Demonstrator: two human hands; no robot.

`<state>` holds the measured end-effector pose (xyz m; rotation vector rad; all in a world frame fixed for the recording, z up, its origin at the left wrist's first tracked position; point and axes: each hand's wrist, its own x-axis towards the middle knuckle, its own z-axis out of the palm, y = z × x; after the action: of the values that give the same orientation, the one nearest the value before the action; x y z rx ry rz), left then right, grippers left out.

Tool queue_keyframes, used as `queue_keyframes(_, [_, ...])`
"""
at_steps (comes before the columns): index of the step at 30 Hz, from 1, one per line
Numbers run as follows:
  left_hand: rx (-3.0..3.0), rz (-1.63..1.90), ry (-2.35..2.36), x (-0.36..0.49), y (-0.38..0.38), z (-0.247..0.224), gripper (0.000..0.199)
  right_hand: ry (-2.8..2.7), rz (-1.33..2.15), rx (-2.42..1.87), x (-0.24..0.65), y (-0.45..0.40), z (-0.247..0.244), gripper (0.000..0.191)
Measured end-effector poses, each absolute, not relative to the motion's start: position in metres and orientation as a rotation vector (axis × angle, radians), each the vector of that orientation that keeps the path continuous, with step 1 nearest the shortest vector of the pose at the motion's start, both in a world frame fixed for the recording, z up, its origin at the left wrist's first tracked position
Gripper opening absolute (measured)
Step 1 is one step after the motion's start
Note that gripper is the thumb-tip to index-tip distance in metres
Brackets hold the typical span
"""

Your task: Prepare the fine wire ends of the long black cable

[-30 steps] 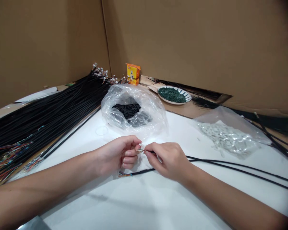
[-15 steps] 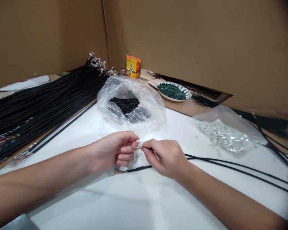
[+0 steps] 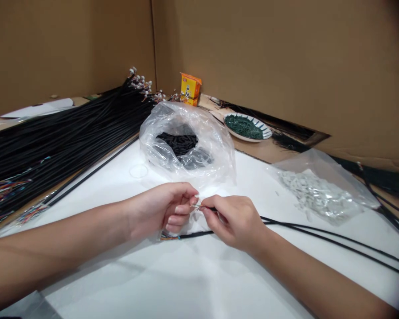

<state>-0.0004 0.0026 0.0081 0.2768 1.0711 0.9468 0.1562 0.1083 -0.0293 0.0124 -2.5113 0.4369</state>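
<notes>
Between thumb and fingers, my right hand [image 3: 234, 221] pinches a black cable [image 3: 213, 208] close to its end. Thin wires [image 3: 196, 206] stick out of that end toward my left hand [image 3: 176, 206]. My left hand is closed, its thumb and forefinger pinching at the wire tips; a small whitish bit shows there, too small to name. Beneath both hands a second black cable [image 3: 196, 234] lies on the white table top [image 3: 146, 283], with coloured wires [image 3: 169, 237] fanning from its left end. Both cables run off to the right.
Behind my hands sits a clear plastic bag [image 3: 219, 155] of short black tubes [image 3: 177, 142]. A bag of small white parts [image 3: 319, 190] lies right. Farther back are a plate [image 3: 267, 130] of green bits and a yellow box [image 3: 190, 89]. Bundled black cables [image 3: 69, 133] fill the left.
The whole view has shifted slightly, so things appear a little farther right. Both hands keep their pinch at the cable end, and the fingers have barely moved.
</notes>
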Motion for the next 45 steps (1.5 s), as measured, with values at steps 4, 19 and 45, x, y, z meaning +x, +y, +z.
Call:
queue_keyframes(4, [0.299,0.905,1.063,-0.001,0.001,0.005,0.023,-2.517,0.434,0.019,0.156,0.108,-0.028,0.013])
queue_keyframes(19, [0.421,0.927,1.078,0.000,0.002,0.005,0.023,-2.529,0.416,0.003,0.155,0.108,-0.029,0.014])
queue_keyframes(45, [0.560,0.984,1.173,-0.002,0.005,0.004,0.021,-2.439,0.271,0.020,0.157,0.103,-0.027,0.013])
